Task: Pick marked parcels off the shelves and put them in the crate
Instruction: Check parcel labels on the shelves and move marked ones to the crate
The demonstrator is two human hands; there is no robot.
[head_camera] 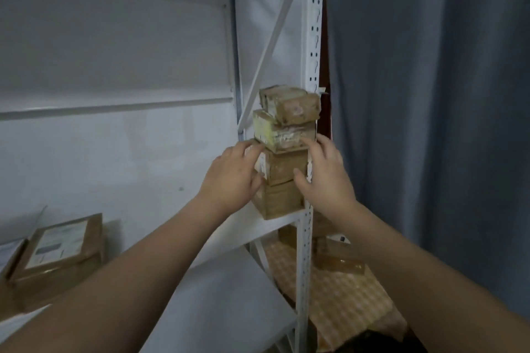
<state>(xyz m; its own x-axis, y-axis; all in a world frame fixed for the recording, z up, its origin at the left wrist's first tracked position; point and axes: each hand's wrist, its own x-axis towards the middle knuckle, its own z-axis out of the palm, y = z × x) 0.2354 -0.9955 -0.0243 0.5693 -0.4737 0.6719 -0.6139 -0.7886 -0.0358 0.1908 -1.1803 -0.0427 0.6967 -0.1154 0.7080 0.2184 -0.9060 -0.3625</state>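
A stack of several small brown cardboard parcels stands at the right end of a white metal shelf (275, 222), against the upright post. The top parcel (289, 104) sits skewed; the one below it (282, 135) has a yellowish label. Under them are a third parcel (282, 166) and a bottom parcel (279, 200). My left hand (232, 178) presses the left side of the third parcel, fingertips reaching the second. My right hand (324, 175) clasps the right side of the same parcels. No crate is in view.
A larger brown parcel (60, 255) with a white label lies on the shelf at the lower left. The perforated white post (311, 94) and a diagonal brace border the stack. Grey curtain (430, 123) hangs at right. Below, more parcels (338, 259) lie on a checked cloth.
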